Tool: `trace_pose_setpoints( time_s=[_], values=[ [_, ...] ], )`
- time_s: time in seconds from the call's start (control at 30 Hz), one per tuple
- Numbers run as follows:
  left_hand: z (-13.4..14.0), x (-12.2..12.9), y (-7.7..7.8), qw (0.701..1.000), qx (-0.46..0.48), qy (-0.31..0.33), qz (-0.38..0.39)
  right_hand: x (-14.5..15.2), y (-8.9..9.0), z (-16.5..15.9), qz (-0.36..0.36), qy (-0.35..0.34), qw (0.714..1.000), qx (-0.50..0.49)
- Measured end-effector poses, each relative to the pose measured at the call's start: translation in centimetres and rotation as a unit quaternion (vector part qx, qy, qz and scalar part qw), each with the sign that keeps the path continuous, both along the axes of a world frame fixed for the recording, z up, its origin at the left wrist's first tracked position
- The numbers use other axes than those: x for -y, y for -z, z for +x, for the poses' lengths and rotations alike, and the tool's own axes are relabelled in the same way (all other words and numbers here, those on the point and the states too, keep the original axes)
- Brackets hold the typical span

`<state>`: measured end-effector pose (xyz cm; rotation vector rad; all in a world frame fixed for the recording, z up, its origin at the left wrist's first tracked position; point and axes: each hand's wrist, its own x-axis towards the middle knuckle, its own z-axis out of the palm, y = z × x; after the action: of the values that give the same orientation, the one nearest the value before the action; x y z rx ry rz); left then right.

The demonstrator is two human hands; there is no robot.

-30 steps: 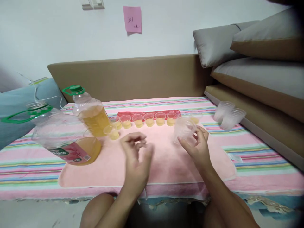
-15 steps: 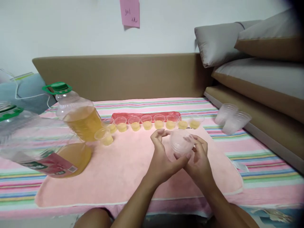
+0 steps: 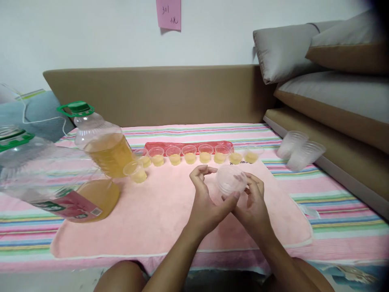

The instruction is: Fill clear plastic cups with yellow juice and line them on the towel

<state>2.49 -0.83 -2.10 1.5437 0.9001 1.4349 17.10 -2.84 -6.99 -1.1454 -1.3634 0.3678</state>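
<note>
Nearest the camera, the person's left hand [image 3: 205,200] and right hand [image 3: 252,198] meet over the pale pink terry towel [image 3: 170,211] spread on the striped pink bed cover [image 3: 334,219]. Both are curled partly closed around a small clear empty plastic cup [image 3: 231,179], held up off the towel with its mouth tipped toward the camera; the left thumb and fingers pinch one side, the right fingertips the other. Whether it is one cup or several nested cannot be told.

The cup looks thin and slippery, so a hard squeeze could buckle it, and a loose pinch could let it drop onto the towel.

To the left lie two big clear plastic jugs of yellow liquid: the nearer tilted jug with a pink label [image 3: 60,186] and behind it the jug with a green cap [image 3: 100,142]. Either might roll on the soft bedding.

Farther back stands a row of small clear cups filled with yellow liquid [image 3: 197,154] along a red tray [image 3: 188,145]; a careless sweep of an arm could topple them. At the right, empty clear cups [image 3: 299,150] lie on their sides.
</note>
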Motion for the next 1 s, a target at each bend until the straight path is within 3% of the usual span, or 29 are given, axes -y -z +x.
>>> trace_pose_setpoints(
  time_s=[0.6,1.0],
  values=[
    [-0.93,0.38,-0.12,0.998,-0.021,-0.031,-0.054,-0.02,0.26,-0.66,0.003,0.017,1.0,0.016],
    [-0.86,0.46,0.16,0.997,-0.03,-0.051,-0.05,0.12,-0.14,-0.97,-0.013,0.022,1.0,0.004]
  ],
)
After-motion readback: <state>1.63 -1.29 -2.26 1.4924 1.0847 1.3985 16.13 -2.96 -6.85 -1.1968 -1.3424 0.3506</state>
